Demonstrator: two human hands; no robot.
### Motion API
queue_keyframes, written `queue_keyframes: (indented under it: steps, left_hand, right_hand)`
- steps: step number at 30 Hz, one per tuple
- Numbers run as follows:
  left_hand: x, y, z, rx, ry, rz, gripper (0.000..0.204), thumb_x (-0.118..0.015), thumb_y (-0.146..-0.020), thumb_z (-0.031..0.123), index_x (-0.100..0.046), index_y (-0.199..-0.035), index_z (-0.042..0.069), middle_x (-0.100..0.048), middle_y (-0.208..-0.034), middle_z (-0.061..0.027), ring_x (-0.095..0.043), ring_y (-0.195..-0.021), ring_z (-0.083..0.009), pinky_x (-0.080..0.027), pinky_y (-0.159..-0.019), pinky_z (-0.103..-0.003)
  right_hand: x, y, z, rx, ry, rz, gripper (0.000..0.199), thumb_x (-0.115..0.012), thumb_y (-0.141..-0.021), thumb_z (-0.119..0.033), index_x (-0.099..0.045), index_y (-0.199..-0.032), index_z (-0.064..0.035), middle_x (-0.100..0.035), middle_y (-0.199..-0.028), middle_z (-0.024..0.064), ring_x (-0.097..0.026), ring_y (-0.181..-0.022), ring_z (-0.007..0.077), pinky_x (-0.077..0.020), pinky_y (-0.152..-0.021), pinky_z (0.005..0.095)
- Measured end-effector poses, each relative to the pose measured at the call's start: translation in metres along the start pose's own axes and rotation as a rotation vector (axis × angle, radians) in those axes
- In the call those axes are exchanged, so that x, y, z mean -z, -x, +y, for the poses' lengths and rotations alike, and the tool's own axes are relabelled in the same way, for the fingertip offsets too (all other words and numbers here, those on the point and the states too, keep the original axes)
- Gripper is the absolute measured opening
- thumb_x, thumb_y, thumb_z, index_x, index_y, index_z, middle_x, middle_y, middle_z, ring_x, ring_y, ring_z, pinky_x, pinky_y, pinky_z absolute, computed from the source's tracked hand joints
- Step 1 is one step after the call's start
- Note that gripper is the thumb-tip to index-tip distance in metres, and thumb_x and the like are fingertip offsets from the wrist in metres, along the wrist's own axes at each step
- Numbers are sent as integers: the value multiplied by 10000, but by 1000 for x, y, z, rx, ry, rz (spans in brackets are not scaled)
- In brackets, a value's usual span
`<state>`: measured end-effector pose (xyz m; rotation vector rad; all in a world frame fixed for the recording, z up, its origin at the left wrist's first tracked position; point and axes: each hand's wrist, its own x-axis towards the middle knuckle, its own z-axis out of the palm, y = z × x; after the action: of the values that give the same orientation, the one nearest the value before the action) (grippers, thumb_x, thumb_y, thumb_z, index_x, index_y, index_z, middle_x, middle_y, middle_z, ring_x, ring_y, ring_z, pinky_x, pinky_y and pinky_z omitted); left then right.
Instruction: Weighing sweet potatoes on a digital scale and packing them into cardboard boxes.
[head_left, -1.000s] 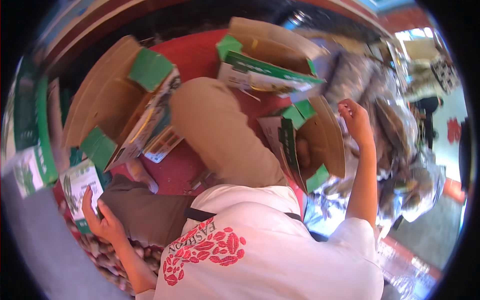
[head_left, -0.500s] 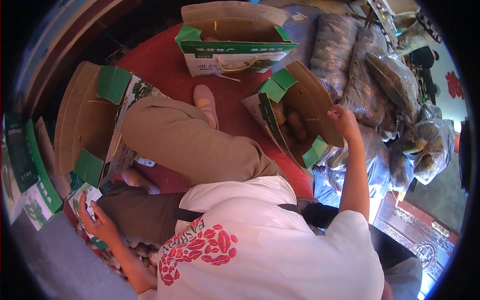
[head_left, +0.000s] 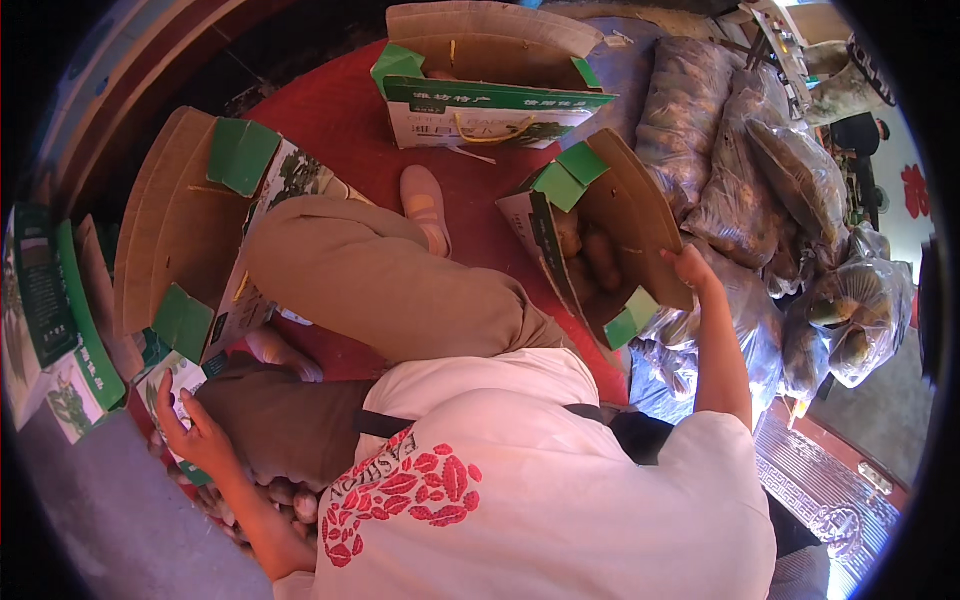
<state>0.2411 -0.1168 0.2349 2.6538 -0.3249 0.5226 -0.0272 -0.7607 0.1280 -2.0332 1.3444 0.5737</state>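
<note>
To my right stands a carton with green side flaps, its top open and several brown, rounded root vegetables inside. The fingers of my right hand are closed on the edge of its tall brown cardboard flap. My left hand is empty, with fingers apart, low on the left beside my leg. Below it lies a heap of brown root vegetables, partly hidden by my forearm and body. Another open carton stands beyond that hand; its inside bottom is hidden.
A third open carton with a yellow cord handle stands at the far side of the red mat. Several filled plastic sacks lie at the right. More green-and-white cartons stand at the far left. My shod foot rests mid-mat.
My right hand has shifted slightly nearer along the carton flap and now grips its edge. My left hand stays low with its fingers apart. The whole view has shifted a little.
</note>
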Motion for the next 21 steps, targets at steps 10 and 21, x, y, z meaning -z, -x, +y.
queue_keyframes:
  steps: [10, 21]
  left_hand:
    - [-1, -5, -3, 17, 92, -23, 275, -472, -880, 24, -544, -1141, -22, -588, -1134, -134, -552, -1038, -250, -403, -906, -328]
    - [-12, -18, -20, -89, 228, -141, 262, -459, -847, -11, -541, -1094, -39, -569, -1140, -158, -530, -1074, -281, -374, -951, -357]
  right_hand:
    - [-17, -7, 76, 153, 336, 94, 418, -657, -785, -297, -612, -1004, 56, -637, -943, 239, -618, -908, 354, -480, -780, 400]
    - [-24, 29, 42, -130, 749, 192, 422, -585, -792, -373, -628, -970, 8, -621, -953, 241, -594, -938, 367, -470, -805, 439]
